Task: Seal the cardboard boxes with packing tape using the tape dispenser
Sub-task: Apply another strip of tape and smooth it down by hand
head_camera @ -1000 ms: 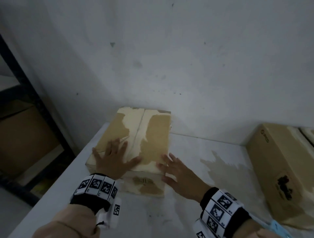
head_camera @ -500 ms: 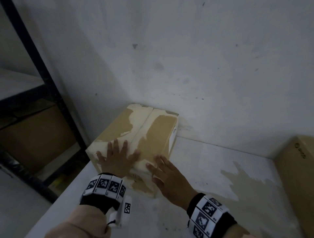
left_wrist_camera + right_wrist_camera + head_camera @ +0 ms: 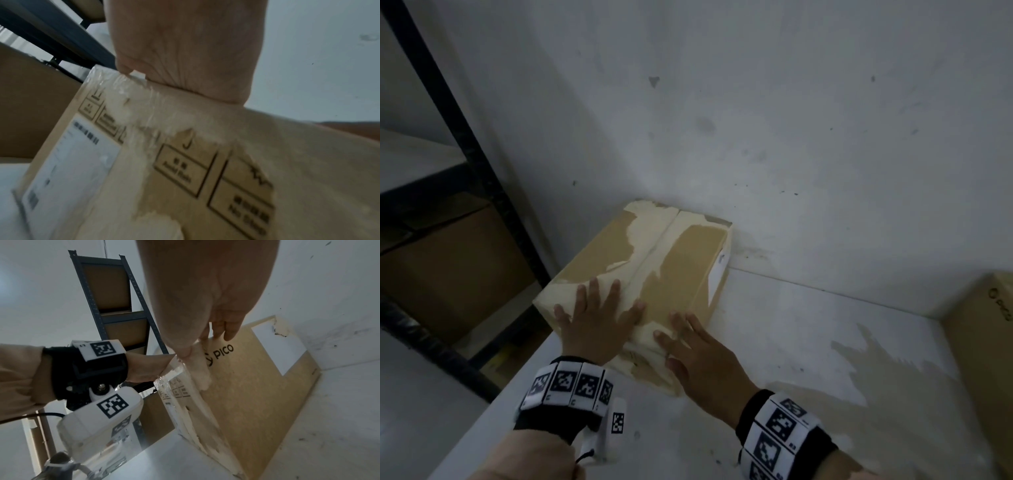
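Observation:
A brown cardboard box (image 3: pixel 674 260) with torn pale patches and a closed centre seam lies on the white table (image 3: pixel 791 335) against the wall at the left corner. My left hand (image 3: pixel 595 318) rests flat on the near left part of its top, fingers spread. My right hand (image 3: pixel 688 346) lies flat over the near right edge, fingers straight on the top. In the left wrist view the palm (image 3: pixel 185 48) presses on the box's upper edge above a printed side (image 3: pixel 205 170). The right wrist view shows the box side (image 3: pixel 257 386) marked PICO. No tape dispenser is in view.
A second cardboard box (image 3: pixel 983 359) stands at the table's right edge. A black metal shelf rack (image 3: pixel 465 144) holding a brown box (image 3: pixel 448 274) stands to the left, beyond the table's left edge. A white wall (image 3: pixel 756 120) runs behind. The tabletop has a tan stain (image 3: pixel 887 377).
The box has slid left and back toward the table's corner with both hands flat on it. The head view has swung left, and the right-hand box has moved nearly out of view.

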The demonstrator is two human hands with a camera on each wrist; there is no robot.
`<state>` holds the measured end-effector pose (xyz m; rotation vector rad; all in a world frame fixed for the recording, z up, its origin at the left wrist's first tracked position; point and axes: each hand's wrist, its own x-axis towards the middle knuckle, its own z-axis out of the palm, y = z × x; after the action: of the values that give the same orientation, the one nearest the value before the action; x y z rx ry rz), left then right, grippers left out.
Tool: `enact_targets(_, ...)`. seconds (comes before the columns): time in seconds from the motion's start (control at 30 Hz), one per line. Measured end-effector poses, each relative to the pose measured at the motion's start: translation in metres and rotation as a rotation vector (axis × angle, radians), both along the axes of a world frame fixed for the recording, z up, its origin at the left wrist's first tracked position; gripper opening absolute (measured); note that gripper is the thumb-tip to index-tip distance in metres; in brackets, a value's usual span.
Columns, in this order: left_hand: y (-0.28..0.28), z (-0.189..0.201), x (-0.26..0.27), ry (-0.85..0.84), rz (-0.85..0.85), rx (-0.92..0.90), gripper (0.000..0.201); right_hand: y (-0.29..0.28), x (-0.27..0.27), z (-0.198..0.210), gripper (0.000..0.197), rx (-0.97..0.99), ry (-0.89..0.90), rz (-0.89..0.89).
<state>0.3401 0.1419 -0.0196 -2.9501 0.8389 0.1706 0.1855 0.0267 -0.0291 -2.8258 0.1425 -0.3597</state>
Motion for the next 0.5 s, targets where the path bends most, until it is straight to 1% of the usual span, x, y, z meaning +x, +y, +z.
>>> enact_targets(0.03, -0.001, 0.002, 0.001, 0.015, 0.016, -0.012, 0.093, 0.001, 0.001, 0.001, 0.041, -0.013, -0.005, -0.007)
enact_targets(0.1, -0.006, 0.008, 0.007, 0.094, 0.062, -0.057, 0.073, 0.002, 0.007, 0.004, 0.032, -0.031, -0.025, -0.018)
enact_targets(0.13, -0.009, 0.011, 0.011, 0.121, 0.080, -0.077, 0.069, 0.002, 0.010, 0.004, 0.029, -0.031, -0.042, -0.026)
enact_targets(0.2, -0.010, 0.012, 0.018, 0.111, 0.084, -0.082, 0.068, 0.001, 0.016, 0.003, 0.041, 0.001, -0.033, -0.018)
enact_targets(0.27, -0.009, 0.011, 0.022, 0.103, 0.080, -0.073, 0.069, -0.001, 0.019, 0.005, 0.042, 0.075, -0.003, 0.027)
enact_targets(0.33, -0.009, 0.012, 0.021, 0.110, 0.090, -0.064, 0.069, -0.001, 0.017, 0.009, 0.043, 0.146, 0.069, 0.060)
enact_targets(0.4, -0.011, 0.015, 0.018, 0.121, 0.111, -0.063, 0.069, -0.002, 0.015, 0.012, 0.046, 0.144, 0.123, 0.049)
enact_targets(0.5, -0.015, 0.021, 0.008, 0.091, 0.143, -0.057, 0.066, -0.005, 0.011, 0.016, 0.057, 0.122, 0.276, 0.069)
